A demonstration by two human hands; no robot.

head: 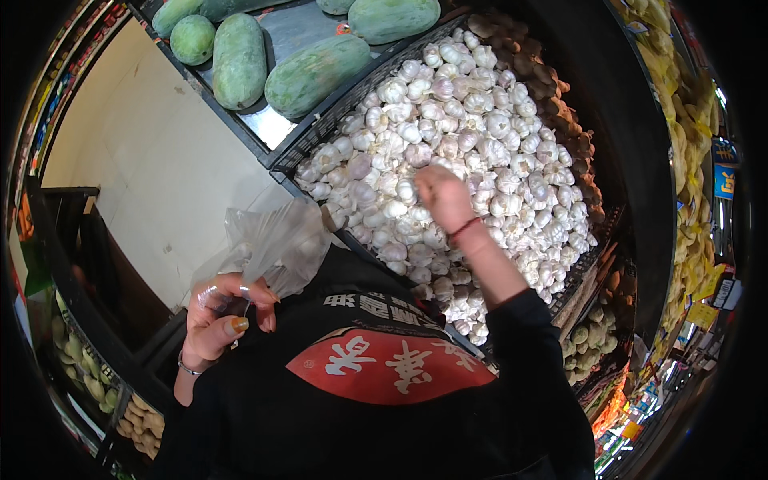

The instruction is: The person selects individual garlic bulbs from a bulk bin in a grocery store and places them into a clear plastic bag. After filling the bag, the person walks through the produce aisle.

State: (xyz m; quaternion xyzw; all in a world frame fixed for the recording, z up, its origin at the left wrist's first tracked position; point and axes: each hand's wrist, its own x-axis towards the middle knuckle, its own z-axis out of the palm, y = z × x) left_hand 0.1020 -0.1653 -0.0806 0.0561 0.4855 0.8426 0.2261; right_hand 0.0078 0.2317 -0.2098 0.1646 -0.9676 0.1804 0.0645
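Note:
My left hand [225, 318] grips the gathered top of a translucent plastic bag [285, 246]. Pale rounded items, which look like garlic bulbs, show through the film. My right hand [445, 195] is over the middle of a large heap of garlic bulbs [498, 153], its fingers curled down among or just above them. The hand is slightly blurred, and its back hides whether a bulb is between the fingers. White and faintly purple bulbs fill a black plastic crate [312, 129] up to its slatted wall.
Several large green wax gourds [318, 75] lie on the display beyond the crate. Brown and orange produce [567, 120] borders the garlic on the right. Netted yellow produce [684, 150] stands farther right. Pale floor [150, 138] and shelf bins with potatoes [141, 426] are to the left.

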